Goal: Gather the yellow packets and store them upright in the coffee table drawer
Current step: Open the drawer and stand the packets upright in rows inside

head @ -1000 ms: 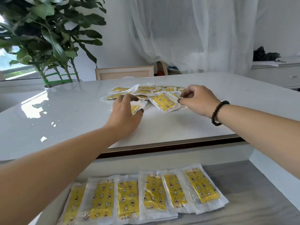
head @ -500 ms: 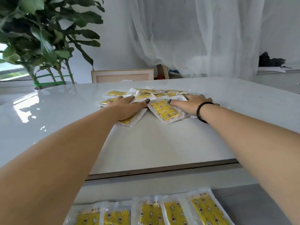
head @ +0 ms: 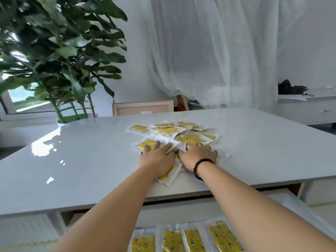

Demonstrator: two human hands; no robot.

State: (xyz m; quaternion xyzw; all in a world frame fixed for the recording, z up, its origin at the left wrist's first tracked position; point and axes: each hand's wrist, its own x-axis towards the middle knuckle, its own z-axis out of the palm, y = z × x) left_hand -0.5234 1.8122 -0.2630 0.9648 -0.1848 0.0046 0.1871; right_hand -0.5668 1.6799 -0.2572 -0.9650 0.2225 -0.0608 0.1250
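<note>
both hands flat, fingers spread: left hand (head: 156, 157) and right hand (head: 197, 155) press side by side on the yellow packets (head: 179, 136) piled on the coffee table (head: 87, 160); more packets in the open drawer (head: 298, 210) below.

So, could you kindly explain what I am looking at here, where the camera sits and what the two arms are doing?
There is no machine here: a person wears one wide-angle camera on the head, looking forward and down, so you see their own two arms. The left hand and the right hand, with a dark bead bracelet on its wrist, lie flat on a loose heap of yellow packets on the glossy white coffee table. Neither hand grips anything; the fingers look spread and pressing on the heap. At the bottom, a row of packets already sits in the open drawer. A leafy plant stands behind.
</note>
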